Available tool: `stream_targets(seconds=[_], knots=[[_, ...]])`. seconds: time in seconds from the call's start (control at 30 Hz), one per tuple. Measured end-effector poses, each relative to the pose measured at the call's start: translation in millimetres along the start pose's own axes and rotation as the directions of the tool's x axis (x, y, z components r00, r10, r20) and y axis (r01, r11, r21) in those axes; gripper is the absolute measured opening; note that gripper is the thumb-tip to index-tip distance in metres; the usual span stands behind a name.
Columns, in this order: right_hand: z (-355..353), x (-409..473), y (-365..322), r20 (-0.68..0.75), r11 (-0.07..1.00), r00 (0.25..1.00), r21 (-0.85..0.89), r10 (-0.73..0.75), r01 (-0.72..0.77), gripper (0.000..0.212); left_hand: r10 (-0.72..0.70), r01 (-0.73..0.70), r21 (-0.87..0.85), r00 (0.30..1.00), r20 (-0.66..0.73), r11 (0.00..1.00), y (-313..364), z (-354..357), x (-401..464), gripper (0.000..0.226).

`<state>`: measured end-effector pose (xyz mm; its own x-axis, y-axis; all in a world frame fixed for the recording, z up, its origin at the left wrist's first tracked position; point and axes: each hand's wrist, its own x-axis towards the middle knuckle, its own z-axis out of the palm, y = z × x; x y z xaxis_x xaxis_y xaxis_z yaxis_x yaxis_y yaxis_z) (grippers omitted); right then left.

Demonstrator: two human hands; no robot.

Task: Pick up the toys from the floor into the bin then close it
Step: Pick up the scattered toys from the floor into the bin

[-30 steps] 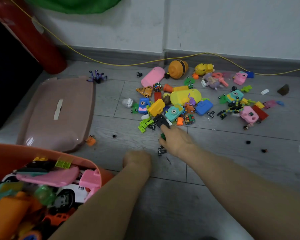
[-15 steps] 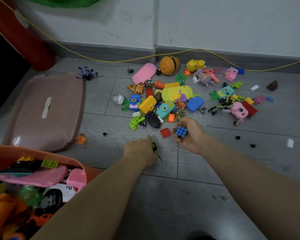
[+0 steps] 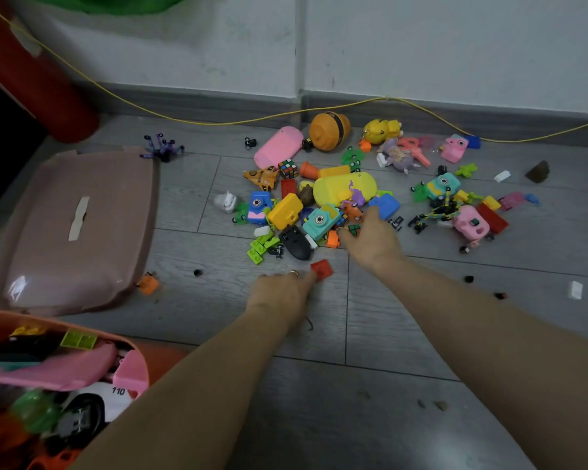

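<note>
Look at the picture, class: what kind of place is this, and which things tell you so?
Most likely a room in a home, perhaps a child's play corner. A heap of small plastic toys lies on grey plank flooring, beside an orange bin of toys with its lid off, against a plain white wall.

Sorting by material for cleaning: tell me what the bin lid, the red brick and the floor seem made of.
Bin lid: probably semi-glossy moulded plastic; a light glare shows at its near corner. Red brick: likely hard plastic, with raised studs. Floor: matte grey planks with seams, laminate or vinyl; which, I cannot tell.
</note>
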<state>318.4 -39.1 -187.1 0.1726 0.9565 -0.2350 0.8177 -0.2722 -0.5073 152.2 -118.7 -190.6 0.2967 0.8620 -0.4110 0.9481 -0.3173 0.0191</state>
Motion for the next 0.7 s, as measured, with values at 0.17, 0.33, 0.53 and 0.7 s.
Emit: stream_targets(seconds=[0.17,0.33,0.53,0.7], knots=[[10,8,9,0.049,0.969,0.994,-0.222,-0.102,0.111,0.044,-0.121,0.112,-0.217,0.992,-0.028,0.97,-8,-11,12,0.037],[14,8,13,0.06,0.942,0.988,-0.299,-0.141,0.152,0.043,-0.135,0.112,-0.255,0.988,-0.072,0.96,6,-20,23,0.036],[7,7,19,0.169,0.9,0.947,-0.301,-0.273,0.314,0.051,-0.073,0.067,-0.092,0.996,-0.059,0.993,18,-22,36,0.051],[9,9,27,0.211,0.86,0.914,-0.316,-0.348,0.4,0.043,-0.021,0.023,0.046,0.999,-0.043,0.999,24,-20,41,0.054]])
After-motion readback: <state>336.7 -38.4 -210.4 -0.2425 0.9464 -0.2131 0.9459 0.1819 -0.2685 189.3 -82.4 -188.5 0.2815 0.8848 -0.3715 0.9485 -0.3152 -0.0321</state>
